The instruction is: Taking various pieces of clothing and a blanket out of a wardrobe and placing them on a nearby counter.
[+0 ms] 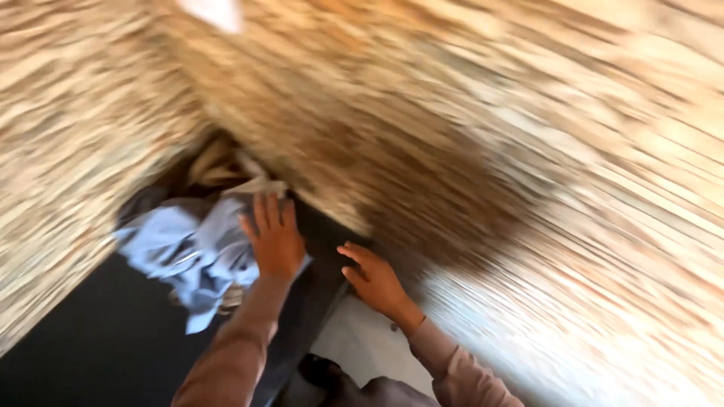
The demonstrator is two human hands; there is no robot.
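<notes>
Hands are working blurred; your left hand (273, 243) is pressing flat, fingers spread, on the pale blue cloth (188, 252) beside the straw wall (452, 136); your right hand (375, 280) is hovering open, holding nothing, over the dark surface (83, 339); keep the cloth pinned flat.

Dark surface (83, 339) carries crumpled pale blue cloth (188, 252); tan fabric (219, 166) behind it; view blurred.

Both sleeved arms stretched forward, the left hand (274, 240) flat with fingers spread on the pale blue cloth (192, 252), the right hand (375, 281) open just beside it.
</notes>
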